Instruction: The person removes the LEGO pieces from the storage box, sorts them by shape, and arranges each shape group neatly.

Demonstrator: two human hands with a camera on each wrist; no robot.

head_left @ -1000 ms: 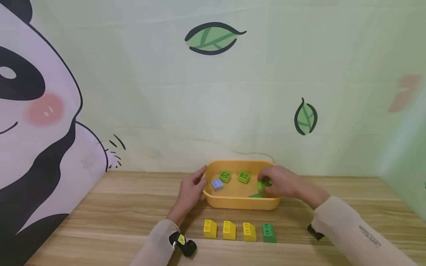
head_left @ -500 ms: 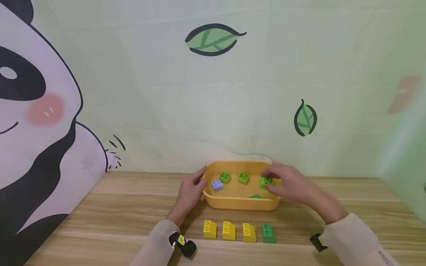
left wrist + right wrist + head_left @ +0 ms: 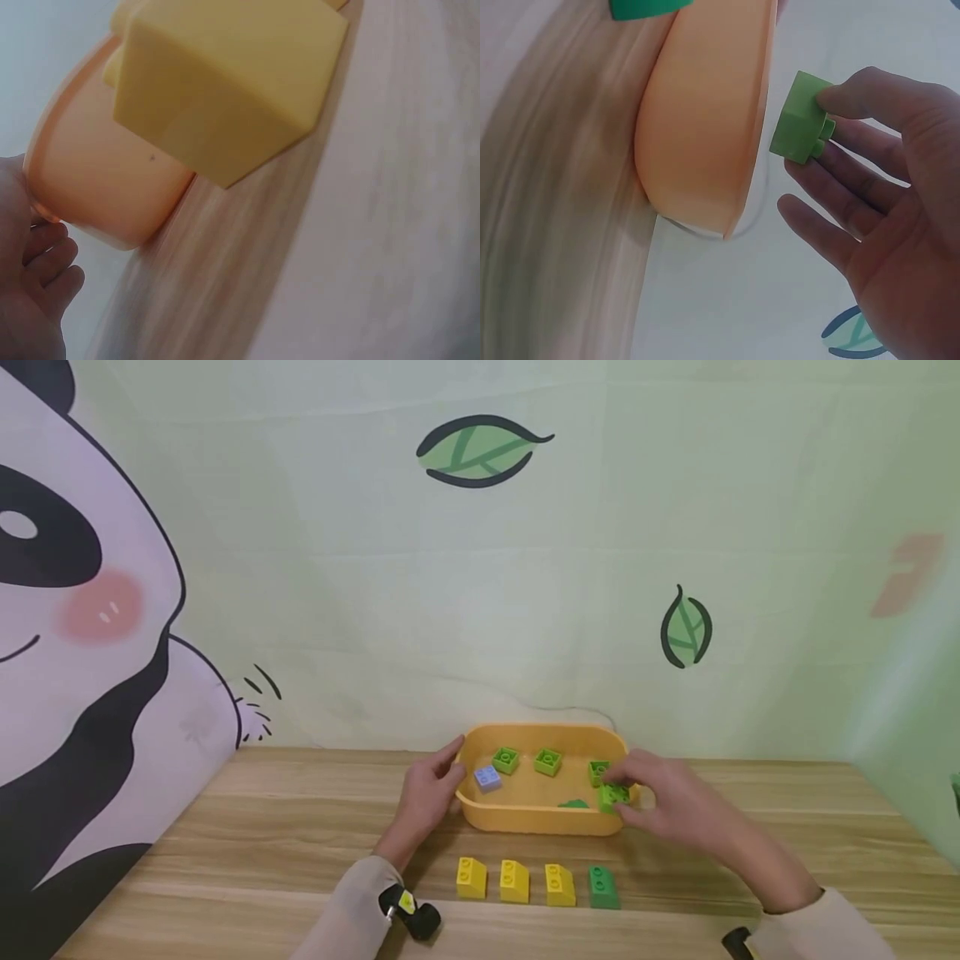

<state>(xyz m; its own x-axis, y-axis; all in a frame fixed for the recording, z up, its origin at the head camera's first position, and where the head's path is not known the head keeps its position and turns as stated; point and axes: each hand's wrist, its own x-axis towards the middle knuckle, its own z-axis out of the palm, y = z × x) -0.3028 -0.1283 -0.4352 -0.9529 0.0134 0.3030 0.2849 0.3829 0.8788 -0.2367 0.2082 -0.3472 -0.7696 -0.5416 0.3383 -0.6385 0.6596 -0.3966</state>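
Note:
My left hand [image 3: 423, 793] holds the left end of the yellow-orange tub [image 3: 540, 818], thumb and forefinger at its rim. In the left wrist view its other fingers are loosely bent beside the tub wall. My right hand [image 3: 678, 802] pinches a light green toy building brick [image 3: 802, 116] between thumb and fingers, above the tub's right rim. In the right wrist view the brick's studs face the palm. Inside the tub lie other light green bricks [image 3: 506, 760], a lilac brick [image 3: 487, 778] and a darker green piece [image 3: 574, 804], partly hidden by the front wall.
In front of the tub, a row of sloped bricks stands on the wooden table [image 3: 300, 827]: three yellow ones [image 3: 472, 878] and a green one [image 3: 603, 887] at the right end. Behind the table hangs a pale green printed backdrop [image 3: 375, 568].
My right hand has moved right and toward me, lifting the light green brick from inside the tub to its right rim. Another light green brick now shows beneath. The left hand stays put.

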